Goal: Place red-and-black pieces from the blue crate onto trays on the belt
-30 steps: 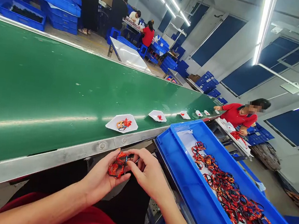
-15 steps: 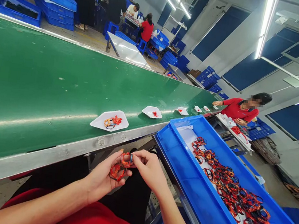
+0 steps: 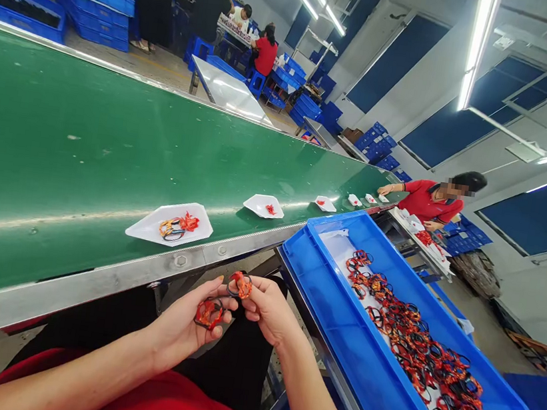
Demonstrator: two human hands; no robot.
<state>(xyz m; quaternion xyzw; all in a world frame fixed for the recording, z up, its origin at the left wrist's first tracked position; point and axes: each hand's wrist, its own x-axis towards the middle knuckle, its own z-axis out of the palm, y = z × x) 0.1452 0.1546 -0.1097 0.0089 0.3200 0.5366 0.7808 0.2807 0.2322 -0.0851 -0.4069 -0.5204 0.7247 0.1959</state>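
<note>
My left hand (image 3: 181,327) is palm up with fingers curled round a small red-and-black ring-shaped piece (image 3: 209,313). Between the thumb and fingers of my right hand (image 3: 272,311) is a second ring-shaped piece (image 3: 241,285), orange-red with a dark band. My left fingertips are close beside this second piece; whether they touch it I cannot tell. Both hands are over my lap, in front of the conveyor's metal edge. Just beyond them, a white tray (image 3: 201,221) on the green belt holds a yellow-and-black ring and a red piece.
The green conveyor belt (image 3: 86,133) crosses in front of me. Further along it lie several white trays, one (image 3: 252,203) with a red piece. At my right a blue bin (image 3: 335,348) holds many similar rings. A co-worker in red (image 3: 428,202) reaches onto the belt.
The trays have shifted left along the belt, and the view has turned slightly. My right hand has turned the second piece, which now shows its orange-red face.
</note>
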